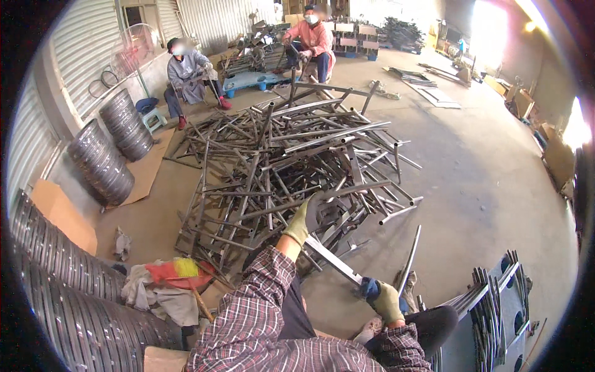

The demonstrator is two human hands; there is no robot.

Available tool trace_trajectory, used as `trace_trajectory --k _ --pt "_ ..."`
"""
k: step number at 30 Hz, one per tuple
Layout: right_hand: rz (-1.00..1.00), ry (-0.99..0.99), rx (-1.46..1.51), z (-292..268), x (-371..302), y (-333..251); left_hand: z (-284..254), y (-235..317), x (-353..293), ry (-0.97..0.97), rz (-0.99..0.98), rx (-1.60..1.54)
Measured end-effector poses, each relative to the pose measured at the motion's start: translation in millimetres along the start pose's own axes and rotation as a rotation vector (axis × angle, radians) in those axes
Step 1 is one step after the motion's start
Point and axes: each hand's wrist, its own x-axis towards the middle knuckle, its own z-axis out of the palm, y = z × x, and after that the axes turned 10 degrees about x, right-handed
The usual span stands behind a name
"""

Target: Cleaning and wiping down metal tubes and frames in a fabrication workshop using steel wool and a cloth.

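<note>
My left hand [302, 224], in a pale yellow-green glove with a dark palm, is closed on a dark metal tube [356, 188] at the near side of a large heap of welded tube frames [279, 155]. A bright flat metal bar [333, 259] slants down to the right from below that hand. At the bar's lower end my right hand [387, 302], gloved with dark blue fingers, is closed around it. How the bar and the tube join is hidden behind the left hand. Another metal tube [409, 259] stands slanted just beyond the right hand.
Stacks of dark curved metal strips [80, 297] line the left, beside rags with a red and yellow cloth [180, 273]. Bundled metal bars [489, 310] stand at the lower right. Two masked people sit beyond the heap, near a blue pallet [254, 82]. Flat panels [434, 93] lie farther right.
</note>
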Motion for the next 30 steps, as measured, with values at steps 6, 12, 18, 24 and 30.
trace_trajectory --k 6,12,18,24,30 --pt "-0.066 -0.097 -0.292 -72.1 2.2 -40.3 -22.0 27.9 -43.8 0.049 0.392 0.731" --pt "-0.097 -0.207 -0.418 -134.0 2.1 -55.3 -26.0 53.9 -127.6 0.170 0.586 1.078" --pt "-0.063 -0.412 -0.260 -206.1 -2.8 -94.9 -22.9 26.2 -170.6 0.034 0.688 1.796" --pt "-0.111 -0.589 -0.233 -250.4 14.2 -117.7 35.0 -0.7 -181.4 -0.140 0.761 1.292" --pt "-0.171 -0.480 -0.470 -275.1 25.4 -113.9 83.9 -8.9 -123.9 -0.289 0.948 1.090"
